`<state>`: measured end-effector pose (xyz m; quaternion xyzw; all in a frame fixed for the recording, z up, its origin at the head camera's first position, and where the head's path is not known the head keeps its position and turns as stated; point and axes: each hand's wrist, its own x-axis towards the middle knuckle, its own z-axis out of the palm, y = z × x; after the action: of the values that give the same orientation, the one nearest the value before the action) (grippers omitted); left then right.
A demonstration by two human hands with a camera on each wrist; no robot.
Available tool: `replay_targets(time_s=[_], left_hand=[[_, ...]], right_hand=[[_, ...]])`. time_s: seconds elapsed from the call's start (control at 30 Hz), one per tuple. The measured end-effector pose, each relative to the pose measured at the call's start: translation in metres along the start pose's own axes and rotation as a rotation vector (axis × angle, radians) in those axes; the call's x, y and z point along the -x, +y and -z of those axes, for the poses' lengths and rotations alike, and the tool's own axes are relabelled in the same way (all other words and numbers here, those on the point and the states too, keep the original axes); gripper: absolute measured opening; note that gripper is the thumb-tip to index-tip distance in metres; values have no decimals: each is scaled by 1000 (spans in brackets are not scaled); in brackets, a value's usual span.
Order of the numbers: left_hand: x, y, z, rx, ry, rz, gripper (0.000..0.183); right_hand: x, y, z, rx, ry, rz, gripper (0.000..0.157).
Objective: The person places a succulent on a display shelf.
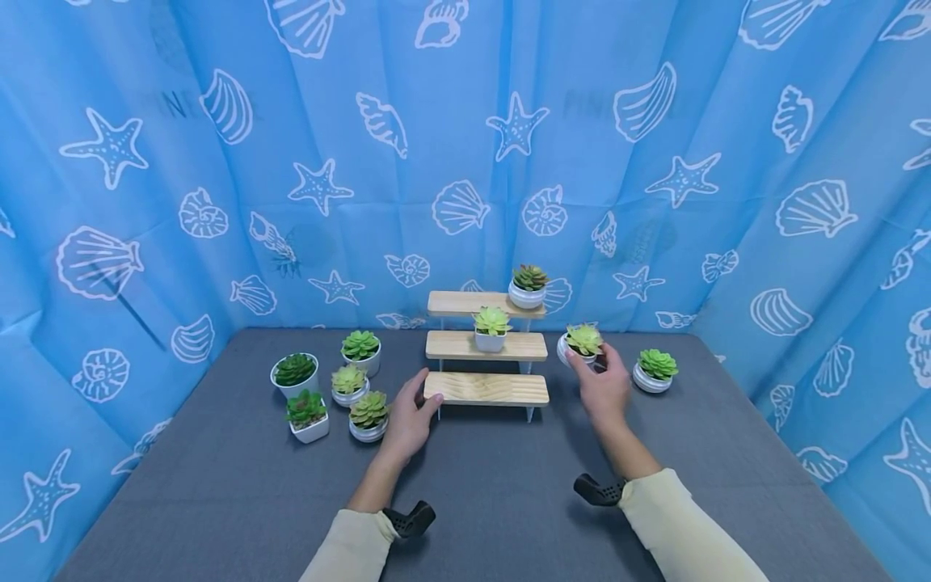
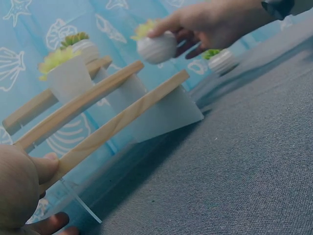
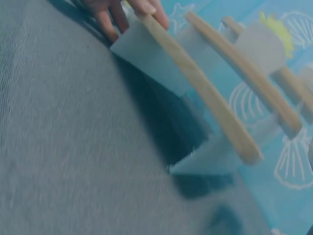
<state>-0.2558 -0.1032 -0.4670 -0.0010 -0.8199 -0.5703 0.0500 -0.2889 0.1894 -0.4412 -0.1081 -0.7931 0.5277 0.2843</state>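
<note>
A three-tier wooden display stand (image 1: 486, 389) stands at the back of the table. My left hand (image 1: 410, 421) grips the left end of its lowest step, thumb on the board's edge. In my right hand (image 1: 606, 386) is a yellow-green potted succulent (image 1: 583, 339) in a round white pot, held just right of the stand; the left wrist view shows that pot (image 2: 155, 48) raised above the tabletop. A pale green succulent (image 1: 491, 327) in a square pot sits on the middle step. On the top step's right end is a reddish-green succulent (image 1: 528, 284).
Several potted succulents stand in a group left of my left hand, among them a dark green one (image 1: 295, 371) and one in a square pot (image 1: 309, 416). Another green succulent (image 1: 655, 369) stands right of my right hand. A blue seashell curtain (image 1: 436, 162) hangs behind the grey table (image 1: 494, 501).
</note>
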Motion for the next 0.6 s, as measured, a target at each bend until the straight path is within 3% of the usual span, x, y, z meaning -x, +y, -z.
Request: replay_targets(time_s=[0.3, 0.6], left_hand=[[0, 0, 0, -10, 4, -5, 54], [0, -1, -1, -11, 12, 4, 55]], right_hand=[[2, -20, -11, -68, -47, 92, 57], [4, -28, -27, 9, -88, 147, 60]])
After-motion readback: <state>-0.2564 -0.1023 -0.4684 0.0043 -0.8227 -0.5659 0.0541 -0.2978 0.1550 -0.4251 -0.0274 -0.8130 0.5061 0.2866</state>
